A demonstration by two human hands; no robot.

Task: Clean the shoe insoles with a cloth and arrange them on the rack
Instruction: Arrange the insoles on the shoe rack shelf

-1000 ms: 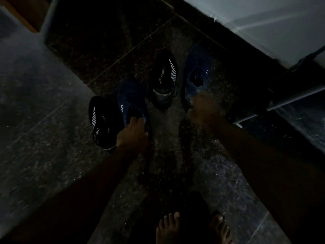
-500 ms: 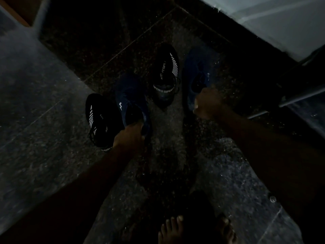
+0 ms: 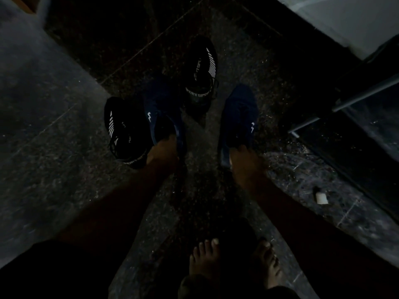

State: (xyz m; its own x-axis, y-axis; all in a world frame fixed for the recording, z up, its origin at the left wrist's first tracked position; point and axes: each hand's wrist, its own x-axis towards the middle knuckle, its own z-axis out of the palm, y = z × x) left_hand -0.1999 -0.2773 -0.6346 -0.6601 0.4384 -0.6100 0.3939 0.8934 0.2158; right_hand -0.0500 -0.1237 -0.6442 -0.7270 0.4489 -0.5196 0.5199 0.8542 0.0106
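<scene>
The scene is very dark. Two dark blue shoes lie on the speckled floor. My left hand [image 3: 163, 153] grips the heel of the left blue shoe [image 3: 159, 108], fingers inside its opening. My right hand [image 3: 244, 160] grips the heel of the right blue shoe [image 3: 239, 113]. Two black shoes with white stripes are here too: one [image 3: 121, 130] beside the left blue shoe, the other [image 3: 201, 72] farther off between the blue pair. No insole or cloth is visible.
A metal rack bar [image 3: 345, 104] runs along the right side below a pale wall [image 3: 356, 20]. A small white object [image 3: 321, 197] lies on the floor at the right. My bare feet [image 3: 233, 260] stand at the bottom.
My right hand has pulled the right blue shoe back toward me, away from the far black shoe. My left hand keeps its hold on the left blue shoe.
</scene>
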